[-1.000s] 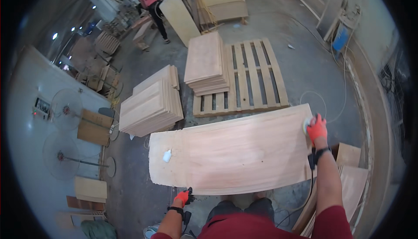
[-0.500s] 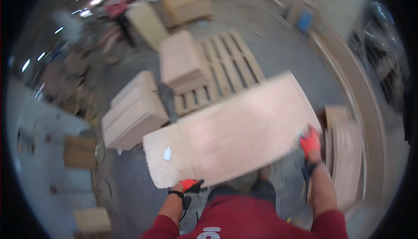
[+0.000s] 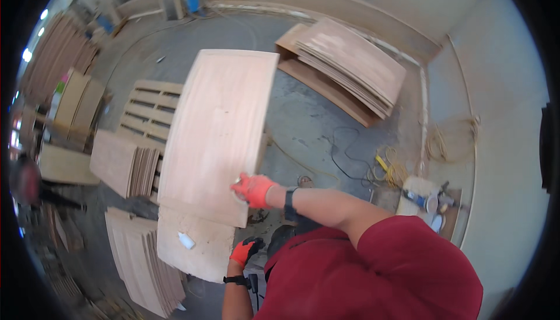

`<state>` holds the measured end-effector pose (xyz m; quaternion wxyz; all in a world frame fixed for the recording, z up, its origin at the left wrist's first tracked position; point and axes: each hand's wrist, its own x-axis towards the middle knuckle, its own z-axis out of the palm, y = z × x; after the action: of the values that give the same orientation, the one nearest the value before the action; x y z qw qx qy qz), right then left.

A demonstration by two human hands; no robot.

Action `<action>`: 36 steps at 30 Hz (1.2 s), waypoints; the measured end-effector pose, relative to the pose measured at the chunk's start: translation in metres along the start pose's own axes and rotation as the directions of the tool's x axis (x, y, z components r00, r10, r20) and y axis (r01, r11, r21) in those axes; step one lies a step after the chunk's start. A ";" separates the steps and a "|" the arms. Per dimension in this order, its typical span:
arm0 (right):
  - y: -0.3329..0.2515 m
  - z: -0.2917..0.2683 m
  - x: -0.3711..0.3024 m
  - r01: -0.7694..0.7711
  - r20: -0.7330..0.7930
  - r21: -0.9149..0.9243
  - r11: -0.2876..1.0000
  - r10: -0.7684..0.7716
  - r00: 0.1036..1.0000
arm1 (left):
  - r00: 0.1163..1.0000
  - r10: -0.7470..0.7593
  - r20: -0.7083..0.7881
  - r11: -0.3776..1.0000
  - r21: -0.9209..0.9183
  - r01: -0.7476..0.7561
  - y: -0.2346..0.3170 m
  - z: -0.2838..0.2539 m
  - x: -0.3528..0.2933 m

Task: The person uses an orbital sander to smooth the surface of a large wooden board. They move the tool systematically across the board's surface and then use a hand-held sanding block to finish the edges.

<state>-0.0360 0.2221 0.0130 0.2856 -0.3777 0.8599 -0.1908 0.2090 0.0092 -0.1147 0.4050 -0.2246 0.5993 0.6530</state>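
Observation:
A large, curved, pale wooden panel (image 3: 216, 110) lies in front of me, its near end over a rougher wooden board (image 3: 201, 241). My right hand (image 3: 255, 191), in an orange-red glove, is closed on the panel's near right part. Something small and whitish shows at its fingers, too covered to name. Lower down, my left hand (image 3: 245, 252), gloved in orange-red with black on the fingers, hangs beside the rough board's right edge. Its fingers are loosely bent and nothing shows in them. A small white bottle (image 3: 186, 240) lies on the rough board.
Stacked panels (image 3: 125, 162) rest on a wooden pallet (image 3: 149, 110) at left, with another stack (image 3: 140, 261) nearer. More curved panels (image 3: 350, 63) lie far right. Yellow hose (image 3: 394, 171), cables and a power tool (image 3: 429, 202) are at right. A blurred person (image 3: 29, 183) stands far left.
My view and body have turned to the right. My right hand has moved from the panel's far right end to its near right part. My left hand has come away from the board's edge.

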 end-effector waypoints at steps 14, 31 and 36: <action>0.185 0.255 -0.305 -0.454 0.206 0.884 -0.112 0.965 0.162 | 0.940 -0.309 0.145 0.603 0.794 0.076 -0.012 0.005 0.011; 0.194 0.542 -0.721 -0.048 0.590 0.730 -0.682 0.664 -0.459 | 0.919 -0.256 0.300 0.499 0.855 -0.140 0.085 0.385 0.098; 0.222 0.568 -0.747 -0.100 0.458 0.789 -0.607 0.688 -0.563 | 0.905 -0.257 0.338 0.256 0.927 -0.274 0.093 0.398 0.112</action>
<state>0.6169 0.8671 -0.2822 0.0559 0.7820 0.5439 -0.2992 0.1468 0.4268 -0.0742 0.5725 0.2213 0.7680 0.1829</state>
